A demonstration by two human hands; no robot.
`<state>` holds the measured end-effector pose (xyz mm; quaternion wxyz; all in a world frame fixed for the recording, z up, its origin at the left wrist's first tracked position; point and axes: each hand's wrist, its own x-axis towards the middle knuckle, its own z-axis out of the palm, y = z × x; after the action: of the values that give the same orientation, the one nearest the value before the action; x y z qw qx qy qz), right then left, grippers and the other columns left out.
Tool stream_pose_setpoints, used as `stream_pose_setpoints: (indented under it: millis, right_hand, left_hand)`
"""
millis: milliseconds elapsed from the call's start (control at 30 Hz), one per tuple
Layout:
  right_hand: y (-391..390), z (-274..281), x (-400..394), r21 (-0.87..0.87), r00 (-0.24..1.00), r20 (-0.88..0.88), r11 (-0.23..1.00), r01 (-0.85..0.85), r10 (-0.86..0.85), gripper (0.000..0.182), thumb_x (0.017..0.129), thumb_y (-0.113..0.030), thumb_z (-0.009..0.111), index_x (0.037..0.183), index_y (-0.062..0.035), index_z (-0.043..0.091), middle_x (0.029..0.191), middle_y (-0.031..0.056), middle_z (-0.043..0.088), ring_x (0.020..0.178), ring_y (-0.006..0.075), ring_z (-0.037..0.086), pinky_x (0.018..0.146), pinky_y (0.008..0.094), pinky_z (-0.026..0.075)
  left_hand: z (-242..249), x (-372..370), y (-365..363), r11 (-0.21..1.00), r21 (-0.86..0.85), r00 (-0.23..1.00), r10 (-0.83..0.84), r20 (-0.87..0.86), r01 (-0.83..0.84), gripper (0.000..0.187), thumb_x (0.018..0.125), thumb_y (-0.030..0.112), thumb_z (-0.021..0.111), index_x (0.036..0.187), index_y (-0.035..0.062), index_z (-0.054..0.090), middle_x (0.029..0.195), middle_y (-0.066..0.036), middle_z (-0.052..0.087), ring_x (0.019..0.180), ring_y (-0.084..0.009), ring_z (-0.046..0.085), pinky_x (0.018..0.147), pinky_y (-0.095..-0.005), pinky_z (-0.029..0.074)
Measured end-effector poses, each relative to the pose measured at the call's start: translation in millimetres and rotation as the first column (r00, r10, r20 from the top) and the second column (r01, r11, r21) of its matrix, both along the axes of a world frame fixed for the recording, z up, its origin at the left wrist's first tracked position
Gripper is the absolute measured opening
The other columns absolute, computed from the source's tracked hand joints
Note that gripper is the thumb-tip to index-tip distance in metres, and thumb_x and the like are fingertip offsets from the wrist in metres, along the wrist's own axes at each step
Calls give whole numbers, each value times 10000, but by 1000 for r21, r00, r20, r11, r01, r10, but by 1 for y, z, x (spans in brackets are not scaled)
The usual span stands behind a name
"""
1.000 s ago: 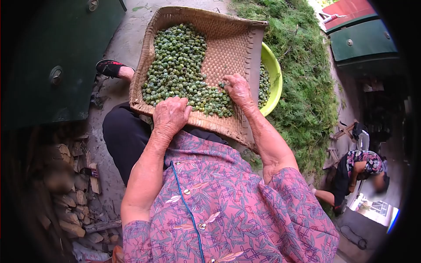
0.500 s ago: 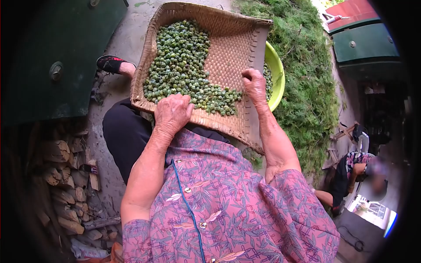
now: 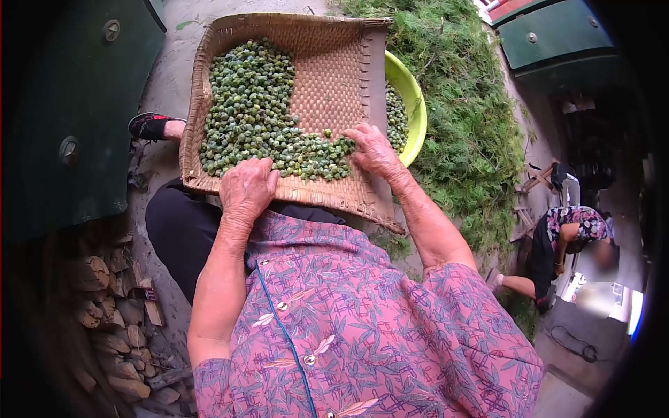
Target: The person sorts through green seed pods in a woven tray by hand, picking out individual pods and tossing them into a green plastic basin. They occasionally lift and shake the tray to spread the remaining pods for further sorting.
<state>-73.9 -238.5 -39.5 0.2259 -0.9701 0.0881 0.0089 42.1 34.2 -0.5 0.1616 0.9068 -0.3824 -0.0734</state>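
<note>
A woven basket tray (image 3: 327,83) lies tilted across my lap, with many small green fruits (image 3: 244,111) heaped along its left side and near edge. My left hand (image 3: 247,184) is closed over the tray's near rim, its fingertips by the fruits. At the right end of the heap, my right hand (image 3: 373,148) has its fingers apart and touches the fruits at the edge of the pile. Beyond the tray's right side, partly under it, a yellow-green basin (image 3: 416,111) holds more of the same fruits.
Cut green branches (image 3: 467,125) cover the ground to the right. Split firewood (image 3: 115,320) is stacked at the lower left, below a dark green door (image 3: 63,104). Another person (image 3: 557,240) bends over at the far right, near a wooden stool (image 3: 533,182).
My right hand has gone from closed above the tray's right edge to spread at the fruits. The view has shifted, so tray and basin appear further left. The other person has changed posture slightly.
</note>
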Motion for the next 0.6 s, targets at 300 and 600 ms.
stream_pose_setpoints:
  millis: [300, 600]
  right_hand:
    - [19, -2, 19, -72, 998, 13, 996, -61, 62, 421, 666, 81, 529, 1033, -90, 647, 1051, 93, 581, 1000, 334, 514, 892, 387, 440]
    - [14, -4, 17, 24, 998, 52, 999, -44, 43, 309, 679, 36, 557, 962, -69, 623, 972, 132, 562, 971, 351, 511, 873, 414, 437]
  left_hand:
    - [-2, 0, 0, 1000, -6, 1000, -19, 15, 19, 200, 795, 288, 650, 859, 98, 650, 811, -85, 646, 798, -267, 639, 687, -408, 509]
    - [-2, 1, 0, 1000, 10, 1000, -10, 9, 10, 218, 796, 296, 653, 894, 101, 660, 826, -88, 651, 809, -270, 640, 699, -410, 510]
